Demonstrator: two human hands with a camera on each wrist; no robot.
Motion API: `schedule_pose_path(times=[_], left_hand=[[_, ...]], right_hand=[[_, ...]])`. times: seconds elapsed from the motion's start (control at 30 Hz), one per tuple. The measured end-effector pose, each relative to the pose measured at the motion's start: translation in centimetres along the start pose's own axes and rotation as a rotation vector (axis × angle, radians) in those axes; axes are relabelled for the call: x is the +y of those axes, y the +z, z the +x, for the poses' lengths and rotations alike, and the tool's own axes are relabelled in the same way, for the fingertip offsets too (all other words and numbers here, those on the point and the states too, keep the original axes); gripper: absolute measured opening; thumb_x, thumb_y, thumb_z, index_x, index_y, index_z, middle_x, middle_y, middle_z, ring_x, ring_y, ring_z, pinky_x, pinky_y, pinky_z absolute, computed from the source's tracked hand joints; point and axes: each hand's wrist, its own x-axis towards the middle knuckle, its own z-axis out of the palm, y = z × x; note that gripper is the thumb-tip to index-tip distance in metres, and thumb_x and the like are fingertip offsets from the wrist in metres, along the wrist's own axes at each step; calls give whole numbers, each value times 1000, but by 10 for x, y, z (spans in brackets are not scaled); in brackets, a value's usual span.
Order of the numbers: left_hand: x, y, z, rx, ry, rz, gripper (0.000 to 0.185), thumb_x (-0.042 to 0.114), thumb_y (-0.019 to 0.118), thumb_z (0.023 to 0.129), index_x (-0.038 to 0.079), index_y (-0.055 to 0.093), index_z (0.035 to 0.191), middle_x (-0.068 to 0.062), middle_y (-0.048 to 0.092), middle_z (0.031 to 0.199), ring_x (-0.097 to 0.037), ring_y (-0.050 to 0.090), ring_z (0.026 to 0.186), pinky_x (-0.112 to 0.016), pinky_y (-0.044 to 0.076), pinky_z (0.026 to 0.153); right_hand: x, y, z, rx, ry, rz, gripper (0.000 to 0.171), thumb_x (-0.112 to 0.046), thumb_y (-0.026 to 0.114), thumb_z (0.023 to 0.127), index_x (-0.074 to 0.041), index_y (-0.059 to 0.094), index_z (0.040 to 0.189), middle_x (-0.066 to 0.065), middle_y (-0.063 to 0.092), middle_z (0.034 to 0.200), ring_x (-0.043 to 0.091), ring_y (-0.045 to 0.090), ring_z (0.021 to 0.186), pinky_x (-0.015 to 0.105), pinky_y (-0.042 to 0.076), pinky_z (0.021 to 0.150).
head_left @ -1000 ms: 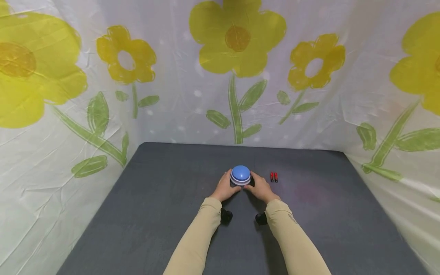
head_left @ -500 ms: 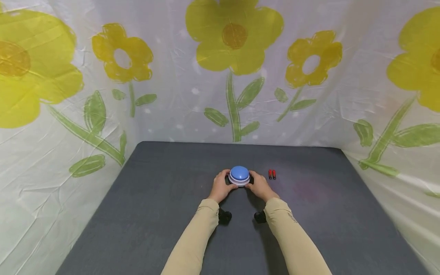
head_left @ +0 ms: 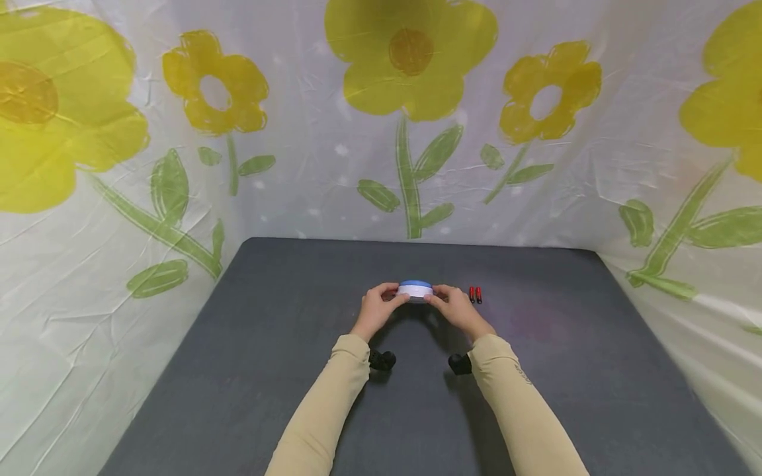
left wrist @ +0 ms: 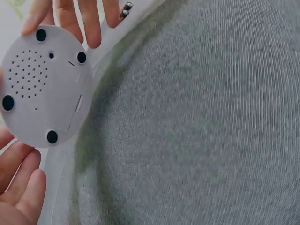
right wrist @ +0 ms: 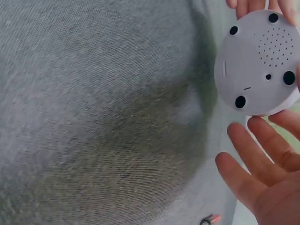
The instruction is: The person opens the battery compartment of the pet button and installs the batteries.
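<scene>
- Nearest the viewer, two forearms in beige long sleeves (head_left: 333,403) reach forward over a dark grey felt-like table top (head_left: 238,370), angling inward so the wrists draw close together.
- A small black wrist-worn camera mount (head_left: 381,360) sits under the left wrist, and a second one sits under the right wrist.
- The left hand (head_left: 376,308) grips the left edge of a round push-button device with a blue domed top and white plastic base (head_left: 415,290); its thumb lies along the near rim and its fingers curl round the far side.
- The right hand (head_left: 456,307) mirrors it, pinching the right edge of the same device between thumb and fingers.
- The device is held between both hands, lifted off the table top near its middle and roughly level, so that only a thin strip of blue shows from the head view.
- From the wrist views, the white underside (left wrist: 42,86) faces the cameras: it has four black round feet, a patch of small speaker holes and a narrow slot. The fingers (right wrist: 255,154) of the right hand spread loosely below it.
- Just right of the right hand, two small red cylindrical batteries (head_left: 475,295) lie side by side on the table top.
- Farthest away, a white crinkled cloth backdrop printed with large yellow flowers and green stems (head_left: 411,132) encloses the table on three sides.
</scene>
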Motion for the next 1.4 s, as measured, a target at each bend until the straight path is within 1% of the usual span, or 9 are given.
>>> schedule_pose_path(times=[0.13, 0.27, 0.57, 0.83, 0.97, 1.1, 1.23, 1.33, 1.4], left_hand=[[2, 0, -3, 3, -8, -29, 54, 35, 72, 82, 3, 58, 123, -10, 61, 114, -21, 58, 103, -34, 48, 85], [4, 2, -6, -34, 43, 44, 68, 35, 75, 78, 7, 49, 134, -10, 52, 123, -23, 50, 112, -40, 42, 93], [-4, 9, -14, -120, 180, 252, 93, 10, 82, 71, 18, 29, 147, -11, 39, 123, -26, 44, 114, -42, 40, 94], [-5, 11, -15, -73, 235, 251, 96, 7, 84, 67, 16, 30, 146, -11, 40, 116, -21, 50, 92, -32, 47, 81], [-7, 8, -15, -67, 229, 230, 98, 13, 85, 65, 17, 30, 146, -11, 37, 120, -17, 49, 84, -26, 47, 71], [-8, 4, -15, -86, 229, 218, 100, 21, 86, 65, 16, 29, 146, -10, 38, 129, -17, 46, 93, -26, 46, 70], [-10, 2, -16, -123, 213, 229, 101, 27, 87, 64, 14, 30, 146, -8, 50, 113, -18, 47, 87, -30, 44, 70], [-11, 1, -17, -156, 187, 241, 102, 32, 86, 64, 13, 30, 147, -7, 54, 111, -20, 49, 89, -35, 43, 76], [-12, 1, -18, -180, 169, 235, 102, 33, 85, 65, 13, 29, 147, -9, 52, 123, -23, 50, 101, -41, 42, 85]], right_hand=[[-6, -2, 2, 24, 45, 49, 45, -32, 57, 93, 4, 57, 120, 19, 62, 110, 29, 60, 96, 42, 50, 79], [-11, -2, 3, 38, 122, 139, 47, -36, 52, 95, 4, 58, 119, 20, 62, 107, 30, 63, 89, 40, 52, 75], [-10, -4, 4, 52, 194, 167, 45, -32, 44, 99, 8, 58, 116, 19, 64, 84, 30, 65, 71, 35, 54, 62], [-10, -4, 5, 27, 215, 226, 41, -28, 47, 98, 8, 58, 116, 18, 62, 83, 24, 64, 63, 36, 55, 59], [-11, -3, 3, 2, 171, 237, 37, -21, 49, 97, 6, 56, 121, 17, 61, 88, 21, 62, 64, 38, 55, 63], [-13, -4, -2, -43, 107, 257, 37, -16, 50, 97, 1, 52, 129, 17, 61, 95, 22, 60, 68, 38, 54, 67], [-11, -3, -7, -88, 78, 287, 39, -12, 52, 96, 1, 48, 133, 18, 61, 97, 26, 61, 71, 41, 54, 69], [-9, -2, -10, -103, 79, 305, 40, -10, 51, 96, 3, 46, 133, 19, 61, 98, 28, 63, 71, 42, 54, 68], [-8, 0, -12, -108, 86, 317, 41, -9, 51, 96, 5, 45, 133, 20, 62, 97, 29, 63, 71, 42, 54, 67]])
